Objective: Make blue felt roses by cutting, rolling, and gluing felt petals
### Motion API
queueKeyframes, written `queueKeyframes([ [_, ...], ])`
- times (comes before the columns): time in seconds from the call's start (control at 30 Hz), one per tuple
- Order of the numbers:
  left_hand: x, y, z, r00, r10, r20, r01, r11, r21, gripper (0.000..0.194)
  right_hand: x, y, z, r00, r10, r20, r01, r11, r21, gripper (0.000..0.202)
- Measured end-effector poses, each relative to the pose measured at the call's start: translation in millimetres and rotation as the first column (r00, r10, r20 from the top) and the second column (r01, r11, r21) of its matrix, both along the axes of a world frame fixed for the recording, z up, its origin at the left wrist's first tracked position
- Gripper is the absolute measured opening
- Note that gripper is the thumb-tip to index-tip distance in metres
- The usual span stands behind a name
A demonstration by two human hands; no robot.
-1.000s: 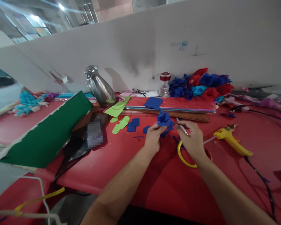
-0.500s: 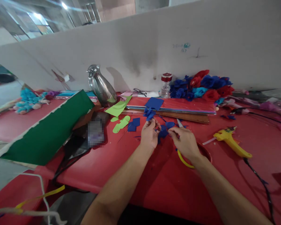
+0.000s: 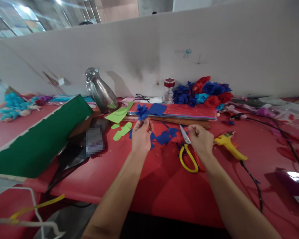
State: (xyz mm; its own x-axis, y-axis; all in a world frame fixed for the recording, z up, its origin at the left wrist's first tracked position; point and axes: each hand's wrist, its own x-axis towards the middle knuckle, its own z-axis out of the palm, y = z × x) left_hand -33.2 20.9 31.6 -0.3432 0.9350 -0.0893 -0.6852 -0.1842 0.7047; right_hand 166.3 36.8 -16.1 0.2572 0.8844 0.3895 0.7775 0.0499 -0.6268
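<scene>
A blue artificial flower (image 3: 142, 112) with layered petals is pinched upright by its base in my left hand (image 3: 141, 134), above the table. To the right, my right hand (image 3: 201, 139) is closed with curled fingers; whatever lies between thumb and fingers is too small to make out. Beside its wrist lie yellow-handled scissors (image 3: 188, 159), blades pointing away from me. Between my hands several cut blue petal pieces (image 3: 163, 137) are scattered on the red table (image 3: 114, 179). A blue square sheet (image 3: 157, 109) rests just behind the flower.
A yellow glue gun (image 3: 230, 146) lies to the right with its black cord. Green cut pieces (image 3: 123, 130) and a metal jug (image 3: 102, 91) are to the left. A lidded glass jar (image 3: 168, 92) and a heap of finished flowers (image 3: 206, 90) stand by the wall.
My left hand has shifted left and lifted the flower, whose petals now face up. My right hand has moved away from it to the right, uncovering the scissors. The view has turned slightly right.
</scene>
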Motion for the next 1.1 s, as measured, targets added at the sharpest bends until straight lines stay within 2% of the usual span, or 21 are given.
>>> queueKeyframes([
  [0.07, -12, -6, 13.1, 0.998, -0.010, -0.062, 0.012, 0.999, 0.032, 0.012, 4, 2, 0.6, 0.999, -0.015, -0.039, 0.015, 1.000, -0.006, 0.032],
  [0.2, -35, -17, 31.6, 0.985, -0.027, -0.172, 0.028, 1.000, 0.002, 0.016, 5, 2, 6.6, 0.990, -0.014, -0.144, 0.019, 0.999, 0.033, 0.030],
  [0.27, -37, -21, 34.1, 0.987, -0.086, -0.133, 0.080, 0.996, -0.047, 0.017, -2, -2, 10.6, 0.970, 0.075, -0.229, -0.053, 0.993, 0.102, 0.026],
  [0.33, -30, -24, 31.7, 0.985, -0.168, -0.041, 0.163, 0.982, -0.099, 0.017, -15, -9, 12.2, 0.892, 0.284, -0.351, -0.242, 0.957, 0.157, 0.028],
  [0.4, -14, -28, 26.2, 0.958, -0.274, 0.081, 0.283, 0.949, -0.136, 0.018, -31, -18, 9.4, 0.689, 0.503, -0.522, -0.513, 0.847, 0.140, 0.047],
  [0.47, 6, -33, 20.1, 0.901, -0.378, 0.211, 0.412, 0.899, -0.150, 0.018, -46, -26, 2.4, 0.432, 0.615, -0.660, -0.748, 0.653, 0.119, 0.065],
  [0.5, 15, -36, 17.5, 0.864, -0.426, 0.269, 0.474, 0.868, -0.148, 0.019, -51, -29, -1.8, 0.344, 0.647, -0.680, -0.805, 0.576, 0.141, 0.066],
  [0.53, 22, -39, 15.4, 0.826, -0.468, 0.315, 0.527, 0.839, -0.135, 0.018, -54, -30, -5.8, 0.297, 0.677, -0.673, -0.831, 0.531, 0.167, 0.061],
  [0.6, 30, -44, 12.2, 0.778, -0.517, 0.355, 0.582, 0.807, -0.099, 0.017, -54, -29, -11.4, 0.289, 0.739, -0.609, -0.852, 0.488, 0.187, 0.042],
  [0.67, 27, -46, 10.0, 0.771, -0.550, 0.319, 0.604, 0.791, -0.095, 0.017, -50, -24, -12.3, 0.365, 0.765, -0.530, -0.843, 0.513, 0.160, 0.022],
  [0.73, 15, -45, 8.5, 0.810, -0.540, 0.229, 0.575, 0.809, -0.123, 0.017, -42, -18, -9.2, 0.512, 0.722, -0.465, -0.768, 0.628, 0.128, 0.017],
  [0.83, -12, -36, 8.2, 0.915, -0.400, 0.063, 0.405, 0.904, -0.139, 0.017, -30, -10, -2.8, 0.744, 0.523, -0.416, -0.508, 0.847, 0.156, 0.028],
  [0.9, -33, -27, 8.3, 0.979, -0.198, -0.049, 0.194, 0.978, -0.074, 0.016, -19, -4, -0.7, 0.824, 0.376, -0.424, -0.322, 0.926, 0.195, 0.031],
  [0.93, -43, -22, 7.8, 0.992, -0.074, -0.105, 0.072, 0.997, -0.022, 0.015, -14, -1, -0.7, 0.840, 0.310, -0.446, -0.236, 0.948, 0.214, 0.032],
  [1.0, -59, -12, 4.3, 0.976, 0.120, -0.183, -0.108, 0.991, 0.074, 0.013, -3, 7, -2.1, 0.815, 0.225, -0.533, -0.096, 0.961, 0.258, 0.033],
  [1.1, -72, 2, -8.9, 0.954, 0.203, -0.220, -0.177, 0.975, 0.133, 0.015, 14, 16, -4.6, 0.749, 0.172, -0.640, 0.035, 0.954, 0.298, 0.032],
])
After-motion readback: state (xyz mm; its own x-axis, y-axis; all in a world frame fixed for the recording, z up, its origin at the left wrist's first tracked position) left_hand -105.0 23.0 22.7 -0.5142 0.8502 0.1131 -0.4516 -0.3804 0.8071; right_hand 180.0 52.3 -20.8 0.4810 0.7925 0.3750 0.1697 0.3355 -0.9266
